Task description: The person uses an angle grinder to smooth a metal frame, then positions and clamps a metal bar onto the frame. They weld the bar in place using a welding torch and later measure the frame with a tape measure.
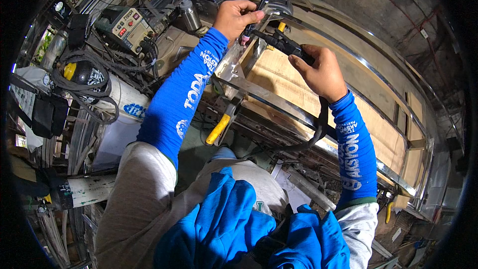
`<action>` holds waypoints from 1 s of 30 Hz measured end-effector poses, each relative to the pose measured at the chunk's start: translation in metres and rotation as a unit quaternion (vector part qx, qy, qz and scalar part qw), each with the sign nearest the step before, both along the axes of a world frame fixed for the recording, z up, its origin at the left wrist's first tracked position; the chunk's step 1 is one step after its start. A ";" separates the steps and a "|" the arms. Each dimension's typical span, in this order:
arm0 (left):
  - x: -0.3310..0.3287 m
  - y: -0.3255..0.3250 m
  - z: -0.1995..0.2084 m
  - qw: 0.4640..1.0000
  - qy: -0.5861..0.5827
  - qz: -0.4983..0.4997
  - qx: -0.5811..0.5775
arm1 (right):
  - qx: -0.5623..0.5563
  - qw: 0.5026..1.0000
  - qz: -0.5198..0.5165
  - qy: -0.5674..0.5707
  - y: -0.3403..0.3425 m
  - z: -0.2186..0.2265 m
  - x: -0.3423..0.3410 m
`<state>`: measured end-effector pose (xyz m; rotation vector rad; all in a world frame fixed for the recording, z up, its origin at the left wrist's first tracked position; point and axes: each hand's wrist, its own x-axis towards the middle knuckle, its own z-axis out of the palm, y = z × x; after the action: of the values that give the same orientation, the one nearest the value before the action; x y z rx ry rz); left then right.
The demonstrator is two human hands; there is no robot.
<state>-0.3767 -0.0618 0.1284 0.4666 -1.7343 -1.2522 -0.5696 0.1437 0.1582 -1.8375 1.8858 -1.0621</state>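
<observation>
My right hand point(321, 72) is wrapped round the black handle of a welding torch point(286, 45). The torch's pinkish nozzle point(244, 40) points down near the corner of a shiny metal frame point(279, 102). Close above that corner is my left hand point(236, 19), thumb and forefinger brought together; what they pinch, if anything, I cannot make out. A dark, shiny metal piece point(276, 2) lies just beyond those fingertips. A clamp with a yellow handle point(218, 129) grips the frame's near side. From the torch a thick black cable point(321, 124) loops under my right wrist.
Light wooden boards point(308, 87) lie within the frame. At the left stand a welding machine point(124, 30), a metal flask point(189, 15) and a white gas cylinder point(122, 94) with coiled cable on it. Another yellow-handled clamp point(389, 211) hangs at the frame's far right end.
</observation>
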 end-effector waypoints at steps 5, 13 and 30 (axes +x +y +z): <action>0.000 -0.013 -0.010 0.999 -0.007 -0.030 -0.015 | 0.000 1.000 0.002 0.019 0.000 0.002 0.000; -0.019 -0.017 -0.011 0.985 -0.056 0.057 -0.153 | -0.045 0.992 -0.093 -0.073 0.001 0.015 -0.047; -0.022 -0.013 -0.007 0.815 -0.476 0.201 -0.262 | -0.096 0.797 -0.581 0.138 0.220 -0.035 -0.341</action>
<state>-0.3988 -0.0749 0.1216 1.1742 -2.4920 -0.1328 -0.9110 0.3642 0.1232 -0.7288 3.3052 -1.3400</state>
